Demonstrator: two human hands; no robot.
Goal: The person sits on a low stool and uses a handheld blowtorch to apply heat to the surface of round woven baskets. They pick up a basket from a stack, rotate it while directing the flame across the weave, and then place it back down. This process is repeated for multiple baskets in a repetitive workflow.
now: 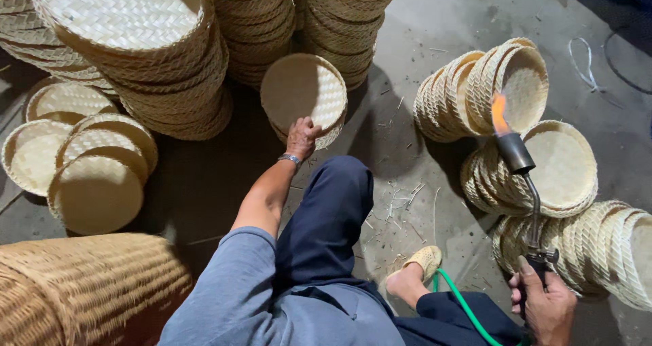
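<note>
Clearly, my left hand (303, 137) grips the small round woven tray (303, 93) propped against the far stacks, while my right hand (547, 305) clenches the lit gas torch (517, 157), whose flame (499, 114) could, I judge, scorch the nearby nested trays (475, 91).

1. I record the round tray (303, 91) under the left hand (301, 138) as pale straw, in a fine herringbone weave.
2. I note the torch (519, 162) in the right hand (547, 308) as dark grey metal, with an orange-yellow flame (499, 113).
3. Its hose (465, 308) is bright green.
4. The trousers (326, 230) are navy and the sleeve (231, 285) grey-blue.
5. The floor (448, 20) is dull grey.
</note>
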